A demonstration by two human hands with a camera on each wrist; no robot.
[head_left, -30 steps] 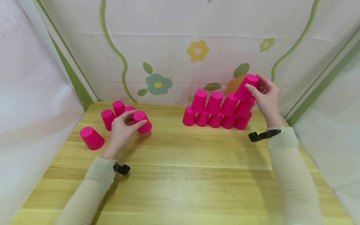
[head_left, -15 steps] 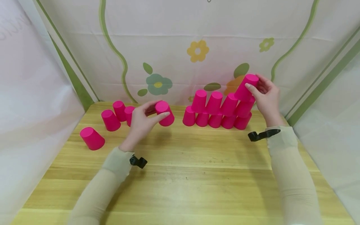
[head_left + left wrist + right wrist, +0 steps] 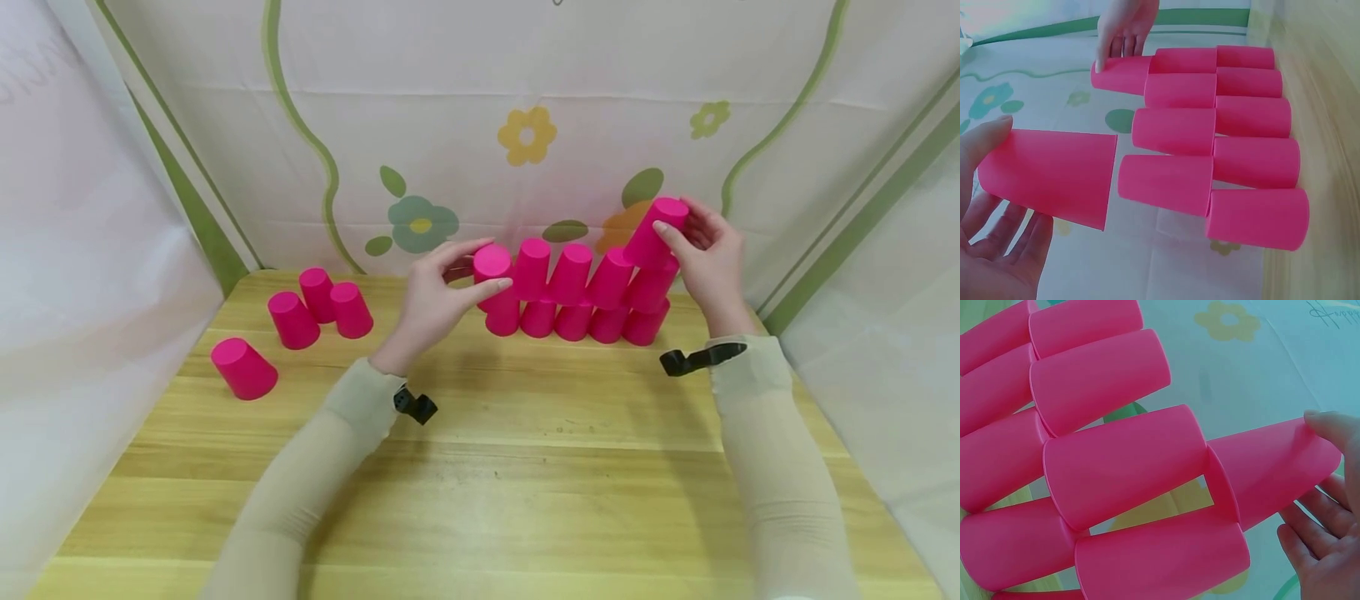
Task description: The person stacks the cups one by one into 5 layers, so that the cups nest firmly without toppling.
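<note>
My left hand [image 3: 438,292] pinches an upside-down pink cup [image 3: 492,262] between thumb and fingers, in the air at the left end of a stacked wall of pink cups [image 3: 574,322]. In the left wrist view this held cup [image 3: 1050,178] is apart from the wall, level above its second row. At the wall's right end my right hand [image 3: 712,258] grips another upside-down cup [image 3: 658,232] by its sides. The right wrist view shows that cup's rim [image 3: 1225,484] resting across the tops of two second-row cups [image 3: 1125,465].
Several loose pink cups stand upside down at the table's left: one cup [image 3: 244,368] nearer the front, a group with another cup [image 3: 352,311] behind it. A printed fabric sheet [image 3: 450,67] hangs right behind the wooden table [image 3: 525,500].
My left hand has carried its cup rightward and up, from beside the loose cups to the wall's left end. The right hand has stayed at its cup on the wall.
</note>
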